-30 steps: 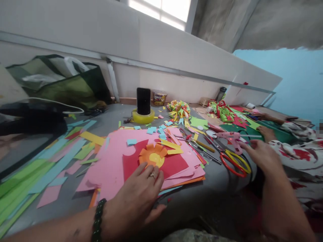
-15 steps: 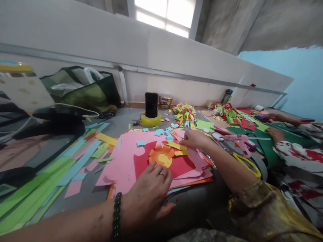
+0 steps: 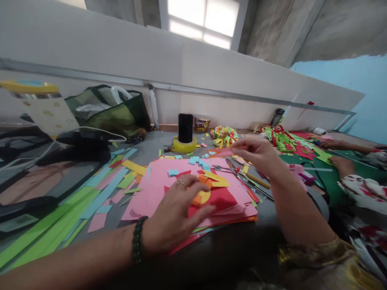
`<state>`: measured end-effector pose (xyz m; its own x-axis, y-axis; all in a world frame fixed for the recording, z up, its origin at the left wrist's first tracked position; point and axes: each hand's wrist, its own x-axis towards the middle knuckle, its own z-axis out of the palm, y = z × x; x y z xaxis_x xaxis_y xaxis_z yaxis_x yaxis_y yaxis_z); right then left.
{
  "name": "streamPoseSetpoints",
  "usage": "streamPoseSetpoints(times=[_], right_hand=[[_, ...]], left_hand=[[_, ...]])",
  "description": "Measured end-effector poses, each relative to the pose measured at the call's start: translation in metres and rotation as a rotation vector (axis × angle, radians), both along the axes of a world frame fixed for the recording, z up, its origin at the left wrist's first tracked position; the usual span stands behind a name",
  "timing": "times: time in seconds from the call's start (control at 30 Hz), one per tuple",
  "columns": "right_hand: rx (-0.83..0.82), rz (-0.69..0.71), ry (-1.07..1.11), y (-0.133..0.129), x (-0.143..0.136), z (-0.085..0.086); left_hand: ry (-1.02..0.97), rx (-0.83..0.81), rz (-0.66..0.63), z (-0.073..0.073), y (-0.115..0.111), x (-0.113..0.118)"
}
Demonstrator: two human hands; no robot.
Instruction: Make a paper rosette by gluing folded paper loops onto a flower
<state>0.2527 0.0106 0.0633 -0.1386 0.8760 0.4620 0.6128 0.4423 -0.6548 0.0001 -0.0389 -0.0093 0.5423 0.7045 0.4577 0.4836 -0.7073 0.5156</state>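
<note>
My left hand (image 3: 177, 209), with a dark bead bracelet and a ring, is over the orange paper flower (image 3: 206, 181) with its yellow centre. Its fingers and thumb are apart; whether they touch the flower I cannot tell. Beneath the flower lies a red paper sheet (image 3: 222, 199), on a stack of pink paper (image 3: 145, 193). Farther back, my right hand (image 3: 258, 155) pinches a pinkish-orange paper piece (image 3: 222, 152) by its right end, above the stack's far edge. Yellow strips (image 3: 219, 180) lie beside the flower. Scissors (image 3: 238, 173) rest just nearer than my right hand.
A phone (image 3: 185, 128) stands in a yellow tape roll (image 3: 184, 146). Green strips (image 3: 45, 229) spread at left, near a bag (image 3: 111, 110) and a yellow-lidded container (image 3: 42, 106). A pink glue gun (image 3: 298, 173) and a co-worker's hands (image 3: 343, 165) are at right.
My right hand has lifted away from the yellow strips and back, with a paper piece now in its fingers. My left hand has risen and spread over the flower. The scissors are uncovered.
</note>
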Motion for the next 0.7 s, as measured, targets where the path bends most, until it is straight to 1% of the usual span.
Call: streamPoseSetpoints(times=[0.07, 0.13, 0.17, 0.23, 0.33, 0.4, 0.47, 0.53, 0.57, 0.63, 0.7], right_hand=[[-0.127, 0.119, 0.047, -0.012, -0.008, 0.001], [-0.259, 0.234, 0.09, -0.018, -0.019, -0.003], [-0.306, 0.283, 0.106, -0.02, -0.024, -0.006], [-0.374, 0.363, 0.14, -0.02, -0.037, -0.014], [-0.425, 0.41, 0.253, -0.021, -0.055, -0.026], [-0.4, 0.417, 0.352, -0.024, -0.065, -0.034], [-0.353, 0.416, 0.421, -0.029, -0.07, -0.04], [-0.321, 0.382, 0.494, -0.032, -0.065, -0.043], [-0.311, 0.342, 0.533, -0.033, -0.06, -0.043], [-0.284, 0.226, 0.58, -0.034, -0.045, -0.042], [-0.256, 0.13, 0.517, -0.035, -0.03, -0.043]], left_hand=[[-0.225, -0.071, 0.117, 0.007, 0.01, -0.003], [-0.337, -0.132, 0.175, 0.012, 0.018, -0.004], [-0.349, -0.161, 0.168, 0.013, 0.021, -0.003], [-0.32, -0.224, 0.103, 0.012, 0.022, -0.001], [-0.277, -0.325, -0.002, 0.007, 0.018, 0.003], [-0.295, -0.379, -0.035, 0.006, 0.013, 0.005], [-0.314, -0.429, -0.058, 0.007, 0.01, 0.004], [-0.306, -0.458, -0.075, 0.011, 0.012, 0.002], [-0.295, -0.453, -0.072, 0.013, 0.015, 0.0], [-0.262, -0.388, -0.028, 0.014, 0.026, -0.003], [-0.197, -0.26, 0.059, 0.009, 0.039, -0.007]])
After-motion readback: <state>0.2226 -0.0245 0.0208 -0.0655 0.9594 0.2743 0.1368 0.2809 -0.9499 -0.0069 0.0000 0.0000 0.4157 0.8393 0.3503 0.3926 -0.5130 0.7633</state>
